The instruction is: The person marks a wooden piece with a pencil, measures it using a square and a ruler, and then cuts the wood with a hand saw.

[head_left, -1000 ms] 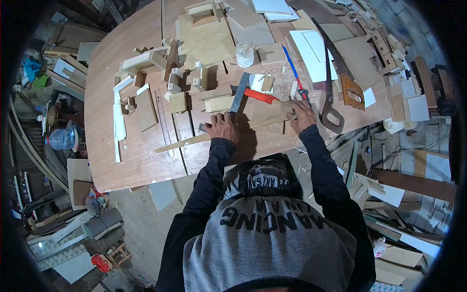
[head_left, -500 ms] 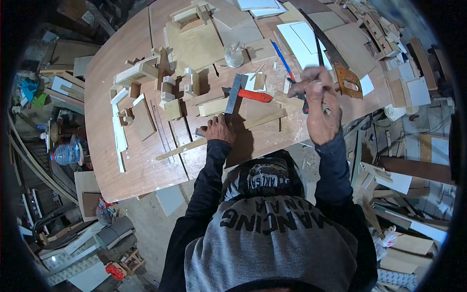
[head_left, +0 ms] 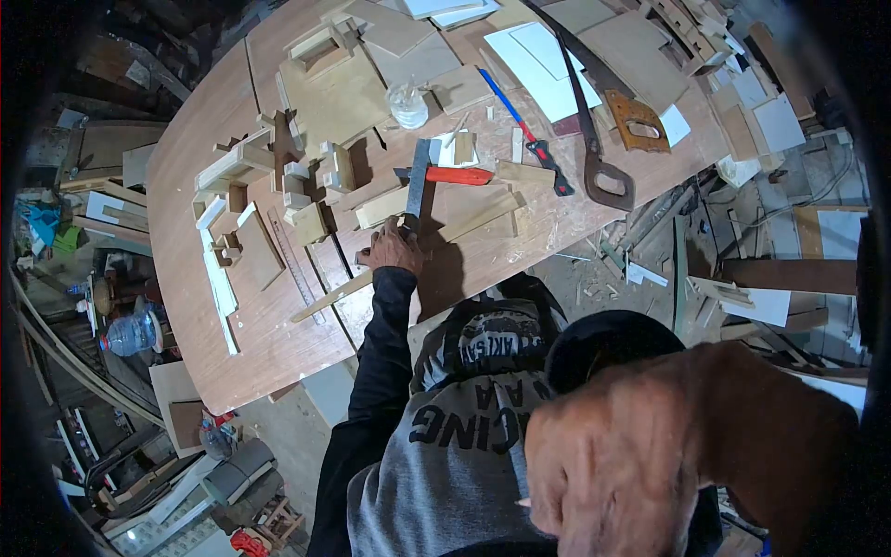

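My left hand [head_left: 392, 252] lies low over the near part of the table, its fingers closed round the stock of a try square. The square's metal blade [head_left: 419, 176] points away from me, beside a long thin wood strip [head_left: 478, 215]. Just beyond, a red-handled tool [head_left: 459, 175] lies partly under the blade. Close to the camera, my right hand [head_left: 617, 455] is raised and curled with its fingers pressed together. A small pale tip pokes out at its left side; the rest of that thin object is hidden.
Two handsaws, one with a brown wooden handle [head_left: 637, 121] and one with a dark handle [head_left: 609, 186], lie at the right. Between them and the square is a blue-and-red tool [head_left: 529, 135]. A clear cup [head_left: 406, 105], small wooden assemblies [head_left: 237, 162] and a ruler [head_left: 295, 265] stand or lie around.
My right hand has moved from above the saws back toward my head, filling the lower right. My left hand stays at the square. The view has shifted slightly.
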